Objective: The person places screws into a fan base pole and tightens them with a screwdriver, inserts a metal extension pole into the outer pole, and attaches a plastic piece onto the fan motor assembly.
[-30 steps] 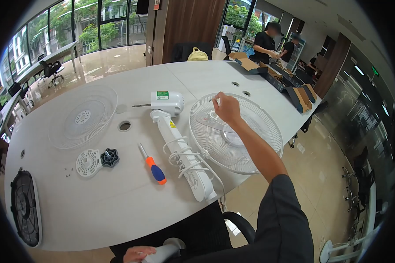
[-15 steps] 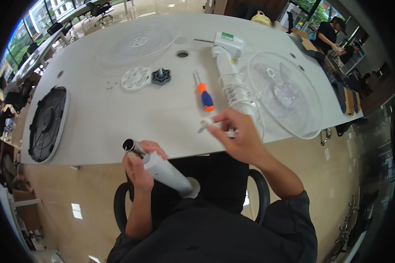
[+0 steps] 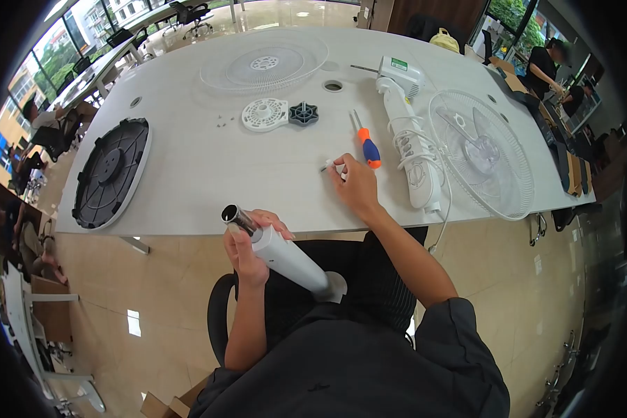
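Observation:
My left hand (image 3: 249, 245) is wrapped round the upper end of a white tube (image 3: 292, 262), whose open metal pipe (image 3: 235, 214) points up and left over my lap. My right hand (image 3: 355, 182) pinches a small white piece with a metal screw (image 3: 327, 166), low over the table. Just beyond it lies an orange and blue screwdriver (image 3: 369, 148). To the right rest the white fan body (image 3: 412, 150), with its cord wound round it, and a wire guard (image 3: 508, 167) with clear blades (image 3: 482, 152) on it.
A black-and-white base (image 3: 109, 169) lies at the table's left. Farther back are a second guard (image 3: 265, 64), a white disc (image 3: 263, 115), a dark knob (image 3: 304, 113) and several small screws (image 3: 225, 122). People stand by open boxes (image 3: 571, 171) at the right.
My right hand has moved from the guard to the near side of the table with the small piece. My left hand has come up round the tube's pipe end. The view has tilted down.

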{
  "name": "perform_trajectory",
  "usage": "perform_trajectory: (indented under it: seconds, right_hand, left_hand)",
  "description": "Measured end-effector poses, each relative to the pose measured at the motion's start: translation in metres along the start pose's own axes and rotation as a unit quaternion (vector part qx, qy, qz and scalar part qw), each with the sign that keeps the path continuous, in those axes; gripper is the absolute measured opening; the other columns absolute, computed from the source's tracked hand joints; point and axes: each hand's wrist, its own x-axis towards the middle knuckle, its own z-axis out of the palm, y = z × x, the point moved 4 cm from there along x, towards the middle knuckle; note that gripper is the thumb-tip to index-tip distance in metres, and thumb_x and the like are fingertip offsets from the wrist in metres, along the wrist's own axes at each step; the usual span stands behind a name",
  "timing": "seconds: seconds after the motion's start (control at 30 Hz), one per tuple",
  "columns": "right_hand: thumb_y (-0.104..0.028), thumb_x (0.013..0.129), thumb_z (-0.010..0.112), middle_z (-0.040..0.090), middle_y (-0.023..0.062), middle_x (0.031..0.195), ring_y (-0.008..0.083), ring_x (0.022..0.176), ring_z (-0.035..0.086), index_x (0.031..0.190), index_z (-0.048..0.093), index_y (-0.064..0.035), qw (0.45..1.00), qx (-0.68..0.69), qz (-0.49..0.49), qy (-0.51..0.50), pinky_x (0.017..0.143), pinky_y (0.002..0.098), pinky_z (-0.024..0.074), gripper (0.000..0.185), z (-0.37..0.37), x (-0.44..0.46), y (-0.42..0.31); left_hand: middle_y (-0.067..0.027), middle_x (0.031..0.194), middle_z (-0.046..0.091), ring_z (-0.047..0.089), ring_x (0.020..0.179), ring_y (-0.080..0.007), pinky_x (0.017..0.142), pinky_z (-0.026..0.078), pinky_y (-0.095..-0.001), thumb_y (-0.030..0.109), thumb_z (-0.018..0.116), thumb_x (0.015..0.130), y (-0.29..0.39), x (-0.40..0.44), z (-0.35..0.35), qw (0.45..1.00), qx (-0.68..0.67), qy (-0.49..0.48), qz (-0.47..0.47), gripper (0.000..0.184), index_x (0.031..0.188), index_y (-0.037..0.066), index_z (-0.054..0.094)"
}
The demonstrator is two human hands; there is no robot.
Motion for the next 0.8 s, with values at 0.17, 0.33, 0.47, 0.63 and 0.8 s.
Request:
perform_trajectory:
  seconds: [0.17,0.33,0.47,0.63,0.8]
  right_hand:
    - [-0.029,0.083,0.071,0.062,0.0130,0.085,0.0293,0.076,0.060,0.095,0.059,-0.0021,0.998,-0.024,-0.061,0.007,0.066,0.0399,0.0468,0.031,-0.002,0.000,0.007]
    - [-0.032,0.081,0.073,0.056,0.0142,0.096,0.0306,0.084,0.058,0.098,0.060,-0.0008,0.992,-0.069,-0.106,0.012,0.071,0.0402,0.0478,0.038,-0.003,0.001,0.004]
    - [-0.032,0.080,0.074,0.055,0.0132,0.096,0.0304,0.087,0.058,0.099,0.061,-0.0010,0.989,-0.072,-0.126,0.018,0.071,0.0403,0.0482,0.039,-0.002,0.005,0.003]
    - [-0.028,0.078,0.075,0.055,0.0121,0.096,0.0301,0.089,0.057,0.095,0.065,-0.0026,0.987,-0.058,-0.151,0.020,0.072,0.0399,0.0486,0.032,0.001,0.010,0.001]
    - [-0.013,0.076,0.077,0.061,0.0094,0.093,0.0256,0.087,0.059,0.096,0.066,-0.0019,0.971,0.047,-0.207,0.106,0.072,0.0363,0.0491,0.026,-0.017,0.003,-0.023]
  left_hand:
    - [-0.0162,0.077,0.060,0.062,0.066,-0.0234,0.061,0.053,-0.0376,0.049,0.046,0.098,-0.001,0.002,-0.002,0.999,-0.031,0.034,-0.001,0.048,0.097,0.001,0.052]
    - [-0.0127,0.081,0.056,0.062,0.067,-0.0239,0.061,0.054,-0.0401,0.054,0.041,0.098,-0.008,0.004,-0.010,1.000,-0.009,0.009,-0.024,0.045,0.103,0.009,0.045]
    - [-0.0141,0.079,0.057,0.062,0.066,-0.0239,0.061,0.054,-0.0393,0.052,0.043,0.098,-0.012,0.013,-0.005,0.999,-0.041,-0.018,-0.030,0.045,0.101,0.007,0.046]
    - [-0.0160,0.077,0.059,0.062,0.064,-0.0239,0.061,0.053,-0.0375,0.049,0.043,0.099,-0.026,0.027,0.000,0.994,-0.096,-0.031,-0.045,0.045,0.099,0.004,0.048]
    - [-0.0144,0.081,0.056,0.063,0.066,-0.0256,0.062,0.055,-0.0413,0.053,0.041,0.098,-0.032,0.035,0.000,0.994,-0.050,-0.061,-0.069,0.047,0.100,0.007,0.045]
